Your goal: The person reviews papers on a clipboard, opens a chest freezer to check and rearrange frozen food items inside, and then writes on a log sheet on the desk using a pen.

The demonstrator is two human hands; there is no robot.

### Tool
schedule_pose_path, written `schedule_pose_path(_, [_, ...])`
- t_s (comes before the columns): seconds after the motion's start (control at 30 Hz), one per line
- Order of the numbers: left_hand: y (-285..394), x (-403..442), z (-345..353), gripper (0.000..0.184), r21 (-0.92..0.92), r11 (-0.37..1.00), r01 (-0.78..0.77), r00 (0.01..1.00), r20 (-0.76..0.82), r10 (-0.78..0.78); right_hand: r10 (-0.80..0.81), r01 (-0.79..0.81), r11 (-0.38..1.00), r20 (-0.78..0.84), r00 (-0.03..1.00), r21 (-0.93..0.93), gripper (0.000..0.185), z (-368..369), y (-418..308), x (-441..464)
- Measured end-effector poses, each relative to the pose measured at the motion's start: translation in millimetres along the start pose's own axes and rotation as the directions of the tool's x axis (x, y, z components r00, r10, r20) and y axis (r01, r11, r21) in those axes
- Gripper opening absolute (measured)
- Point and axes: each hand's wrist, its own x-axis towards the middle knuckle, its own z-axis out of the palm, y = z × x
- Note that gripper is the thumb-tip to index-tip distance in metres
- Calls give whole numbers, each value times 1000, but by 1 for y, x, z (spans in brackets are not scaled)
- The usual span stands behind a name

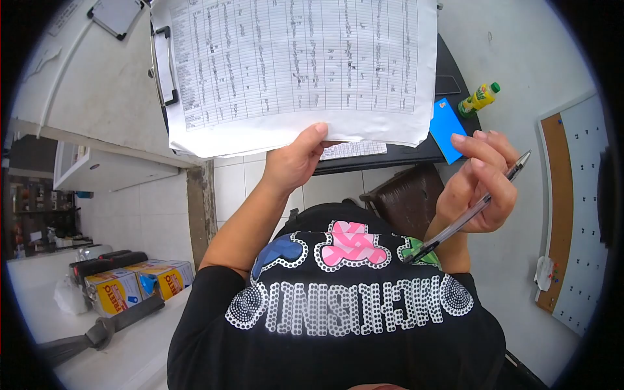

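Observation:
My left hand grips the lower edge of a clipboard, its thumb on top of a stack of papers. The top sheet carries a printed table with handwritten entries. A metal clip holds the stack at its left side; the board itself is mostly hidden under the paper. My right hand is raised to the right of the papers, apart from them. Its fingers are closed around a clear-barrelled pen, which slants with one end up at the right and the other near my shirt.
Behind the papers stands a dark desk with a blue booklet, a yellow bottle with a green cap and a phone-like dark object. A brown chair sits below. Boxes lie at left; a board hangs right.

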Motion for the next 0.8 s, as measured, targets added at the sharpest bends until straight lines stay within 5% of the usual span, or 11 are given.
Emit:
schedule_pose_path(0.43, [-4,0,-8,17,46,999,29,992,-125,-23,42,-38,987,-22,999,158,19,4,2,-4])
schedule_pose_path(0.8, [-4,-1,-6,20,-4,1000,-18,997,-69,18,57,-29,945,-78,995,326,19,12,3,-7])
